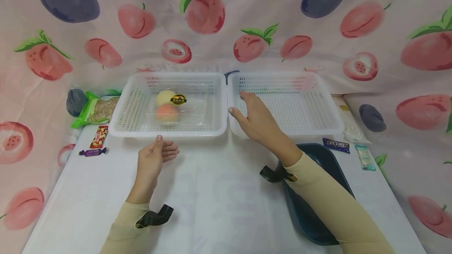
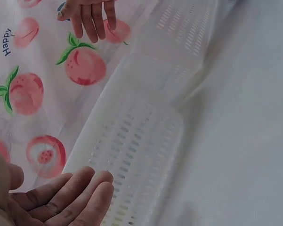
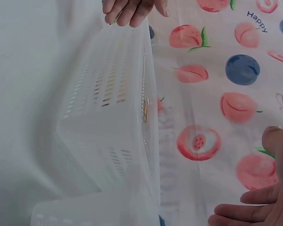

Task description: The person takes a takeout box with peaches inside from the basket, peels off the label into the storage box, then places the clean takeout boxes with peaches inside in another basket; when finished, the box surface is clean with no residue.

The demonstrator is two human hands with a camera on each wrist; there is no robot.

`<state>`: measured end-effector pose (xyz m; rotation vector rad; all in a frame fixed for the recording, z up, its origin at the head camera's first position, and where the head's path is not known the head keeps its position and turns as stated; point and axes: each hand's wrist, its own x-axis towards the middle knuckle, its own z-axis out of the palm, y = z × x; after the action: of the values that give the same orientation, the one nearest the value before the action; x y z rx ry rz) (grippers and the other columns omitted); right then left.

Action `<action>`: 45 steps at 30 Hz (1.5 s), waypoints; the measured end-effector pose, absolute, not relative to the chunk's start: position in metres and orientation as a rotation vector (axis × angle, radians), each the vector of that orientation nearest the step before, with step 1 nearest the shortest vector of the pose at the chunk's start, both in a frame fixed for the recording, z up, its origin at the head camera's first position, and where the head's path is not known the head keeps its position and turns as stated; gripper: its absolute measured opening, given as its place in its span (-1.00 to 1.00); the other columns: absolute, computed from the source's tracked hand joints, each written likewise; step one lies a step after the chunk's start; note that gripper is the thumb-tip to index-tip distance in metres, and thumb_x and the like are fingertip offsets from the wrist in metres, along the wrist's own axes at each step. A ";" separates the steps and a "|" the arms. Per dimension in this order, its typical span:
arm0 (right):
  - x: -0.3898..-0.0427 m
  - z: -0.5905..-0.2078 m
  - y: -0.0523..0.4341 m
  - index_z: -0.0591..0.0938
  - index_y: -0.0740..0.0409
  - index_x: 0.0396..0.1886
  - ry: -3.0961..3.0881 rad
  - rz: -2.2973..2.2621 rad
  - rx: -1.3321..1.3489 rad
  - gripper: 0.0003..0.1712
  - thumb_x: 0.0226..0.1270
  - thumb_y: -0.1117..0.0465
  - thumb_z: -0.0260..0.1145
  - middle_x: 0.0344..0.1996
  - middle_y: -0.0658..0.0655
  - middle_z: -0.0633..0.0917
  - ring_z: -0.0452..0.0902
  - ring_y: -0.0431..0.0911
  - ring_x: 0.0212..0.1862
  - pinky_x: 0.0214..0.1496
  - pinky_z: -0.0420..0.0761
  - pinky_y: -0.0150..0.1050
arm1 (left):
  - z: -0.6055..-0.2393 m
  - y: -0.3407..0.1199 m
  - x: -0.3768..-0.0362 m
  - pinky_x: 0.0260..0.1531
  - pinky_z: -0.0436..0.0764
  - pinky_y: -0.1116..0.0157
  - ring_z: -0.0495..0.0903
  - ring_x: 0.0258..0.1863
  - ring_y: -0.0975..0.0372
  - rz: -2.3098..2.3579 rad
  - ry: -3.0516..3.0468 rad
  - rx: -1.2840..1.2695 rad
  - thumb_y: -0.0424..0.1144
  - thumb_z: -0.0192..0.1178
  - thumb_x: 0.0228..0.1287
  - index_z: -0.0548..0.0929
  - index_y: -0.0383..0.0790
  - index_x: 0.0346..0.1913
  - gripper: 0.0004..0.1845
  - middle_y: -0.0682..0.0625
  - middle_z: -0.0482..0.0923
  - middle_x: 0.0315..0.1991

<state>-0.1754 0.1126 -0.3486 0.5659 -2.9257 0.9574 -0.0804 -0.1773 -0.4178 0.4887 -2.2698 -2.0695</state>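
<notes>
Two white perforated baskets stand side by side at the back of the table. The left basket (image 1: pixel 130 107) holds a clear pack of two round peach-coloured pieces (image 1: pixel 168 107) with a black and yellow sticker. The right basket (image 1: pixel 318 105) has nothing in it. My left hand (image 1: pixel 159 153) hovers just before the left basket's front rim, fingers relaxed, holding nothing. My right hand (image 1: pixel 251 116) reaches over the right basket's front left corner with straight fingers; whether it touches the rim I cannot tell. The wrist views show each open hand (image 2: pixel 68 197) (image 3: pixel 256 207) beside a basket wall (image 2: pixel 136 141) (image 3: pixel 108 117).
A green snack packet (image 1: pixel 92 109), a red sweet (image 1: pixel 99 136) and a purple sweet (image 1: pixel 93 152) lie left of the baskets. A dark blue tray (image 1: pixel 318 207) sits under my right forearm. Small wrappers (image 1: pixel 336 145) (image 1: pixel 365 156) lie at the right. A fruit-print cloth hangs behind.
</notes>
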 end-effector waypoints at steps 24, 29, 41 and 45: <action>-0.202 -0.363 0.038 0.56 0.31 0.37 -3.089 1.077 0.445 -0.37 0.62 -0.10 0.16 0.23 0.27 0.66 0.60 0.08 0.26 0.36 0.58 0.00 | -0.434 -0.187 -0.101 -0.12 0.77 0.34 0.82 -0.29 0.33 -2.289 -2.205 0.567 0.02 -0.21 0.75 0.52 -0.68 0.24 -0.31 -0.14 0.82 -0.16; -0.205 -0.367 0.027 0.47 0.35 0.44 -3.153 1.057 0.369 -0.28 0.63 -0.14 0.13 0.39 0.32 0.50 0.46 0.13 0.42 0.50 0.45 0.01 | -0.436 -0.185 -0.102 -0.11 0.77 0.33 0.82 -0.29 0.32 -2.324 -2.162 0.544 0.05 -0.18 0.74 0.50 -0.69 0.26 -0.29 -0.17 0.82 -0.13; -0.217 -0.382 0.006 0.54 0.49 0.23 -3.214 1.033 0.313 -0.32 0.64 -0.12 0.14 0.08 0.38 0.68 0.65 0.13 0.03 0.09 0.67 0.02 | -0.438 -0.181 -0.105 -0.06 0.77 0.29 0.83 -0.26 0.30 -2.373 -2.101 0.502 0.01 -0.20 0.75 0.46 -0.73 0.28 -0.30 -0.35 0.76 0.00; -0.220 -0.385 -0.001 0.62 0.41 0.10 -3.266 0.973 0.296 -0.40 0.66 -0.11 0.11 -0.07 0.30 0.73 0.65 0.05 -0.16 -0.12 0.67 -0.08 | -0.439 -0.183 -0.105 -0.07 0.77 0.29 0.83 -0.26 0.30 -2.364 -2.114 0.504 0.03 -0.19 0.74 0.46 -0.74 0.27 -0.28 -0.37 0.75 0.01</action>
<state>-0.2197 -0.0008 -0.3846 0.2963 -3.2662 0.9735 -0.1051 -0.1829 -0.4392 0.5041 -2.1138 -2.3640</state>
